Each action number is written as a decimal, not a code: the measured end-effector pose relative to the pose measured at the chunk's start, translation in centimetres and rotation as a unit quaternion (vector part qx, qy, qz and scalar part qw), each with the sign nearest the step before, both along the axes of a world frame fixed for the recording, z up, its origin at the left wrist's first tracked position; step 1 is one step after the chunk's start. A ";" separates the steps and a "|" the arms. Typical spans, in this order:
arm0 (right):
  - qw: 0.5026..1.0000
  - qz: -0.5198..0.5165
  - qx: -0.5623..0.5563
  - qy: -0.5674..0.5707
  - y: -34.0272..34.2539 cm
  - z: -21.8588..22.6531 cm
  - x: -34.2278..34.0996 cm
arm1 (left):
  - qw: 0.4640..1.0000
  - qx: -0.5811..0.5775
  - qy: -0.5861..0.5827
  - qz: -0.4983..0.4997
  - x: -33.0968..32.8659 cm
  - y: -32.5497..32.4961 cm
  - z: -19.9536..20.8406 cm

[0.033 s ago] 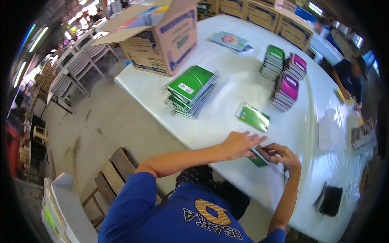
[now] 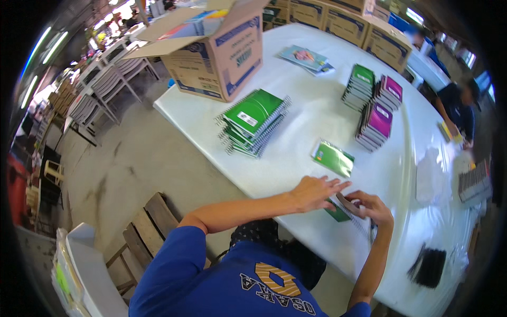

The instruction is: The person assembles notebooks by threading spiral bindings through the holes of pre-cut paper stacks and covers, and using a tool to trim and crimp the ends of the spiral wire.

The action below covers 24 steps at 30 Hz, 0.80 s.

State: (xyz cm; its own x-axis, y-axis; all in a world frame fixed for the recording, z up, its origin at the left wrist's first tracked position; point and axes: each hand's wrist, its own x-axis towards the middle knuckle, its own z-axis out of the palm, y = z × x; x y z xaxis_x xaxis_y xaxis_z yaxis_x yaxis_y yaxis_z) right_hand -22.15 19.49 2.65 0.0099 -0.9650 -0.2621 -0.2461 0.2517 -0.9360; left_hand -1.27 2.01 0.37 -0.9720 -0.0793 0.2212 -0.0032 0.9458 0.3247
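Observation:
My right hand (image 2: 374, 207) pinches a brown cardboard flap (image 2: 349, 205) along one side of a small spiral notebook (image 2: 338, 212) with a green cover, lying at the table's near edge. My left hand (image 2: 317, 193) reaches across above it, fingers stretched out and apart, palm down. Its fingers hide part of the notebook. Just beyond the left hand lies another green notebook (image 2: 333, 158) in a shiny clear wrapper. Farther left stands an uneven stack of larger green spiral notebooks (image 2: 254, 117).
Stacked small green notebooks (image 2: 361, 80) and purple notebooks (image 2: 378, 120) stand at the far right. An open carton (image 2: 222, 63) sits on the white table's far left corner. A black bristled brush (image 2: 428, 265) lies at right. A co-worker (image 2: 458, 108) is beyond the table's right side.
The brown flap in my right hand has tilted slightly toward the right. My left hand stays spread over the notebook. The whole view has shifted a little.

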 end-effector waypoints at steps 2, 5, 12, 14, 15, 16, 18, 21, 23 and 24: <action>0.988 0.030 -0.104 -0.111 0.3 -1.4 -0.1 | 0.998 0.045 -0.029 0.023 0.3 0.1 2.2; 0.985 0.026 -0.106 -0.134 -1.7 -0.2 1.6 | 0.991 0.123 -0.029 0.041 1.7 -0.1 1.1; 0.999 0.004 0.033 0.008 -2.1 -0.7 0.3 | 0.968 0.234 -0.003 0.088 1.3 -0.3 -0.2; 0.997 -0.009 -0.055 -0.055 -2.4 -0.4 0.9 | 0.961 0.256 -0.047 0.096 1.2 -0.5 -0.2; 0.984 0.023 -0.119 -0.127 -2.3 -1.0 1.0 | 0.954 0.279 -0.013 0.110 1.0 -0.5 -1.2; 0.961 0.050 -0.182 -0.201 -2.2 -1.4 1.1 | 0.944 0.304 0.016 0.127 1.0 -0.4 -2.3; 0.999 0.017 0.037 0.027 -2.7 -0.7 0.2 | 0.939 0.316 0.092 0.095 0.7 -0.5 -3.7; 0.975 0.032 -0.106 -0.194 -2.4 -1.9 0.0 | 0.922 0.357 0.115 0.101 0.9 -0.2 -3.5; 0.998 0.044 -0.027 -0.028 -3.1 -0.1 1.3 | 0.916 0.371 0.113 0.105 1.3 -0.3 -3.8; 0.999 0.036 -0.024 -0.028 -3.0 -0.5 1.2 | 0.915 0.370 0.114 0.112 1.5 -0.3 -3.8</action>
